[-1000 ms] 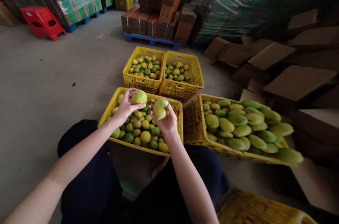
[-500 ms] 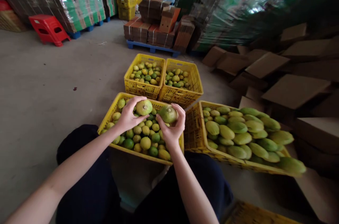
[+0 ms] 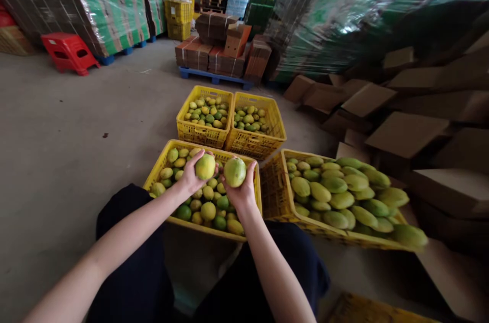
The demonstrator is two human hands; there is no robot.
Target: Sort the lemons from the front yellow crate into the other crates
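My left hand (image 3: 190,176) is closed round a yellow-green lemon (image 3: 205,166), its thumb over the top. Beside it, my right hand (image 3: 243,194) grips a paler green lemon (image 3: 234,172), with the thumb on the right side. The two lemons are held a short gap apart, above a yellow plastic crate (image 3: 156,164) between my knees. Loose lemons (image 3: 208,211) in yellow and green lie inside that crate, partly hidden under my hands.
To the right, another yellow crate (image 3: 272,188) is heaped with greenish fruit (image 3: 336,184). Two more fruit crates (image 3: 202,133) stand just beyond. Cardboard boxes (image 3: 408,134) are piled at the right, a red stool (image 3: 71,53) at the left. Flattened cartons lie on a blue pallet (image 3: 214,77).
Both lemons have been turned in my hands, showing other sides. My hands have come slightly lower, and the view has tilted up a little and shifted right.
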